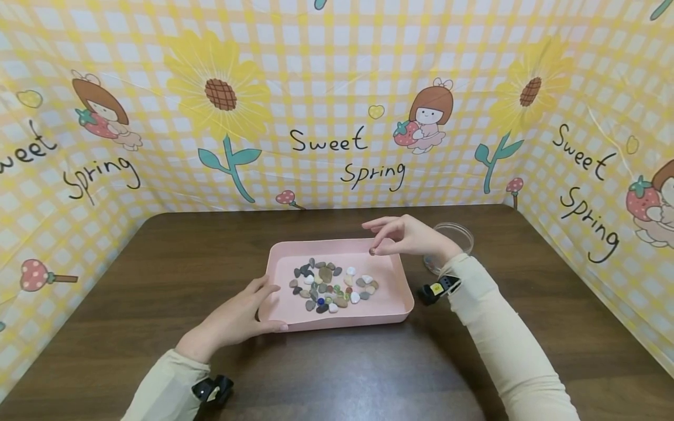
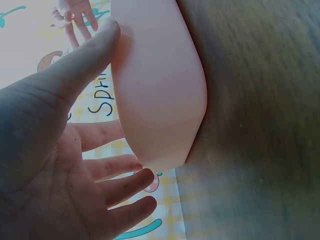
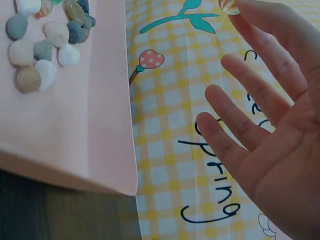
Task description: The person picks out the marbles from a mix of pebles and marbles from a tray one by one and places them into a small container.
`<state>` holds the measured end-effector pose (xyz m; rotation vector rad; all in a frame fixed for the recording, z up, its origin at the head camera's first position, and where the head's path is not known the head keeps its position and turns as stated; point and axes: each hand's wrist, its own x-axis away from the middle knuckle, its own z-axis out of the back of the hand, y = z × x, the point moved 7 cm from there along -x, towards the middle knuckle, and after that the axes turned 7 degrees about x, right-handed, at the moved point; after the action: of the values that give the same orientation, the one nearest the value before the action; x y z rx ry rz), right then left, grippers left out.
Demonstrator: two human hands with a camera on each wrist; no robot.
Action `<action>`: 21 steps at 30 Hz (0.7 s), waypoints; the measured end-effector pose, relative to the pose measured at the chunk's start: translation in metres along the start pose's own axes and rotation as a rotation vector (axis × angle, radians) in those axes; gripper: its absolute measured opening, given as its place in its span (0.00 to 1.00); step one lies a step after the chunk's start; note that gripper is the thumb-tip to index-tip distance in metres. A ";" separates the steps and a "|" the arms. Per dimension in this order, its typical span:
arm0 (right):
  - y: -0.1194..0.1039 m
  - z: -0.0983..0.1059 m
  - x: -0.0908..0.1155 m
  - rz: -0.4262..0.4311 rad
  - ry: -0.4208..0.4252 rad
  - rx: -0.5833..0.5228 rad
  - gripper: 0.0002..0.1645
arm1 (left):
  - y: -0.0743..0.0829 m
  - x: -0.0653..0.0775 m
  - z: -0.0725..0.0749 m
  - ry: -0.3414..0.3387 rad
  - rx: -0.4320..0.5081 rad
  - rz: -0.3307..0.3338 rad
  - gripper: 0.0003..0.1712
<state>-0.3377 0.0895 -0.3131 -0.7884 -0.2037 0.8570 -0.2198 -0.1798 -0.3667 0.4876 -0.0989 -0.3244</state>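
A shallow pink tray (image 1: pixel 342 321) holds a loose spread of grey, tan and white pebbles (image 1: pixel 325 275), with a few glass marbles (image 1: pixel 320 302) among them. My left hand (image 1: pixel 237 316) holds the tray's near left corner, its thumb at the front rim and its other fingers spread along the left side. Above the tray's far right part, my right hand (image 1: pixel 408 237) pinches a small clear marble (image 3: pixel 230 6) with orange in it between thumb and index finger. The other fingers of that hand stretch out loosely, seen in the right wrist view.
Just behind the right wrist stands a clear round jar (image 1: pixel 433 264), partly hidden by the hand and sleeve. Brown wood-grain table (image 1: pixel 337 374) lies under everything. A yellow checked cloth (image 1: pixel 326 70) with flower prints rises around the back and sides.
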 end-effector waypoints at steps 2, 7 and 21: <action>0.002 0.003 0.004 -0.007 0.014 -0.004 0.08 | 0.000 0.000 0.000 0.000 0.001 0.000 0.48; 0.008 0.011 0.014 -0.038 0.057 -0.008 0.09 | 0.001 0.000 0.001 0.001 0.003 0.002 0.48; 0.026 0.038 0.042 -0.099 0.189 0.030 0.11 | 0.001 0.001 0.001 -0.004 0.009 0.007 0.48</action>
<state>-0.3440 0.1517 -0.3102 -0.8190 -0.0616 0.6865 -0.2191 -0.1802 -0.3652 0.4952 -0.1063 -0.3187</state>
